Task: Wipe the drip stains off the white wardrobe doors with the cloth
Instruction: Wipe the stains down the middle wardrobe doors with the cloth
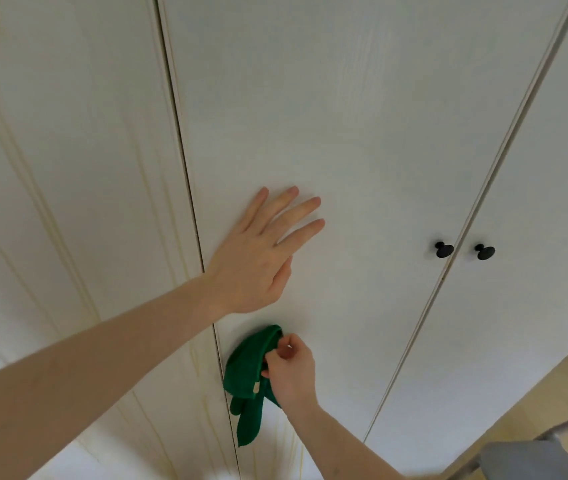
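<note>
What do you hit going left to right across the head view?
Stained left wardrobe door → green cloth, held in the right hand → left black knob → right black knob → grey stool at the lower right. The left hand sits above the cloth, so it is left out.

Pale wood floor (532, 407) at lower right, grey step stool (532, 459) on it.

Green cloth (246, 372), white doors (345, 116), black knobs (444, 250)

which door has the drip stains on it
The far-left door: yellowish streaks run down it. The middle door, which the left hand rests on, looks clean, apart from a few streaks near its bottom edge.
</note>
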